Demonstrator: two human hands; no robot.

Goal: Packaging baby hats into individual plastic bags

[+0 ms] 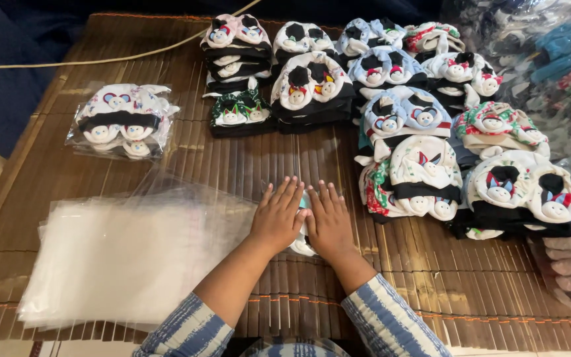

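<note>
Baby-cap bundle [303, 246] lies almost hidden beneath both palms, only a white edge peeping out between and below them, and it seems to sit inside a clear bag [299, 165] that stretches away past the fingertips. Left hand [277, 217] and right hand [328, 221] press side by side, thumbs touching, fingers flat and spread, so neither grip clasps anything; it reads as a flattening press, likely squeezing air out so the soft pile stays compact. Everything rests on a brown slatted bamboo mat [431, 284]. Off to the left hand's outer side lies a loose stack of empty clear bags [120, 258], near enough to draw from. Farther out beyond that hand sits one already bagged set of caps [121, 121]. Ahead of the fingertips and round to the right hand's outer side crowd unbagged cap piles [424, 132], well apart in front yet near on the right, leaving little sideways room there.
</note>
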